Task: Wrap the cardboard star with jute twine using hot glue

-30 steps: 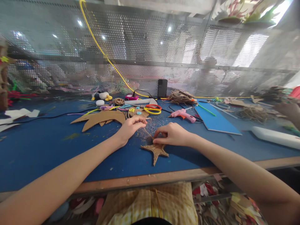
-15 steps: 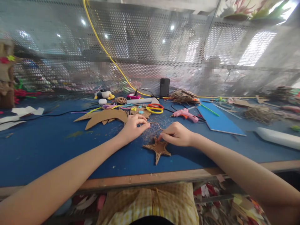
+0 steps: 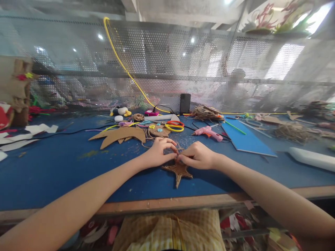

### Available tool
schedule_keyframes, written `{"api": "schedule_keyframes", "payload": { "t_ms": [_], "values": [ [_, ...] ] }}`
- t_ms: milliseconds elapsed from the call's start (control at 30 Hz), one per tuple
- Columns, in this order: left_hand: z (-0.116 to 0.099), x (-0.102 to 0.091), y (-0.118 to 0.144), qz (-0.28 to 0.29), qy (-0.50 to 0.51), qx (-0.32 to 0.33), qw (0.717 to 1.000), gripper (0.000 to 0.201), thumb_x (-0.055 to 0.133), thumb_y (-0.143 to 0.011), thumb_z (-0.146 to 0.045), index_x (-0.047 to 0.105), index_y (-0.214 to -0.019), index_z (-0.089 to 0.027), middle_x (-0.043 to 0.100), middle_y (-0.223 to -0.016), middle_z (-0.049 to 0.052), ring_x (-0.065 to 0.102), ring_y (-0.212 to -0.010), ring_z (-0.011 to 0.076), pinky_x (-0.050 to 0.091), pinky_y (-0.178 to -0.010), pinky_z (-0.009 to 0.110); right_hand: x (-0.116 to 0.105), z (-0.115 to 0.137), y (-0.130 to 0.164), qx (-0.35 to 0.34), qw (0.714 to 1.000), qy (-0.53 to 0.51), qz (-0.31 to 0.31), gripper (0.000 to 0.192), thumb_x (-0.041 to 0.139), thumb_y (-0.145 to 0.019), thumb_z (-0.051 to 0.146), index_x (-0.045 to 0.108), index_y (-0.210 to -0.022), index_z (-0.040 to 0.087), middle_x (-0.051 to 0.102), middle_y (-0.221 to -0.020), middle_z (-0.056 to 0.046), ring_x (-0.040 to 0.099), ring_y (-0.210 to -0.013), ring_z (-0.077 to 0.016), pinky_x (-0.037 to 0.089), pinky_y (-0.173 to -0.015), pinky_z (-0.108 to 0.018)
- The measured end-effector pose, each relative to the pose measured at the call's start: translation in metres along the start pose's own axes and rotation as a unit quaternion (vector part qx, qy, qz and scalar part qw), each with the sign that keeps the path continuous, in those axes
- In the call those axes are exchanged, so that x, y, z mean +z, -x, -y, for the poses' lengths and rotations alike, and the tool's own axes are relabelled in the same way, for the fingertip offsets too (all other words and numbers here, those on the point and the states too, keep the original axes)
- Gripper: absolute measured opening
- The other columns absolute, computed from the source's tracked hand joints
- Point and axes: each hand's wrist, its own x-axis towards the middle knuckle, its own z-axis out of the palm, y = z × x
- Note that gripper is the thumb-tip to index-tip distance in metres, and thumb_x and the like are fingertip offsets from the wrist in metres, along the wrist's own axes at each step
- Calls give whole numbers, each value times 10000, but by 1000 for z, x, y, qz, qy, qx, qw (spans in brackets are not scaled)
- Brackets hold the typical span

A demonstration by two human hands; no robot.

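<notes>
A brown cardboard star with twine along its edges lies on the blue table in front of me. My left hand is curled at the star's top point, thumb and fingertips pinched on the twine. Touching it from the other side, my right hand has its thumb and bent fingers closed on the star's upper part. Both sets of fingertips meet there and hide the exact grip. Loose twine curves just behind the fingers.
Behind my left hand lie curved cardboard pieces and orange and yellow scissors. A pink glue gun, a blue board and a twine heap are to the right. A black phone stands by the mesh screen.
My left hand has moved right and down, from holding the twine out beside the star to meeting my right hand at its top point. The view has tilted slightly up.
</notes>
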Motion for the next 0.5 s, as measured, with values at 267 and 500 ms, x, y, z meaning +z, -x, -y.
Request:
{"api": "schedule_keyframes", "payload": {
  "t_ms": [267, 500],
  "values": [
    [11, -5, -5, -97, 62, -64, 991, 267, 633, -868, -424, 765, -900, -194, 742, -1139, 87, 654, -1111, 278, 466, -1009, 411, 1, 2, 0, 32, 999, -6, 2, 402, 437, -1005, 307, 706, -742, 166, 698, -631, -39, 565, -530, -98, 327, -561, -235],
    [14, -8, -3, -127, 82, -109, 982, 358, 651, -833, -510, 788, -926, -193, 770, -1063, 78, 674, -1007, 279, 500, -880, 378, 4, 1, -1, 57, 995, -65, -53, 265, 574, -949, 352, 761, -902, 170, 648, -599, 14, 508, -507, -80, 338, -544, -211]
  ]
}}
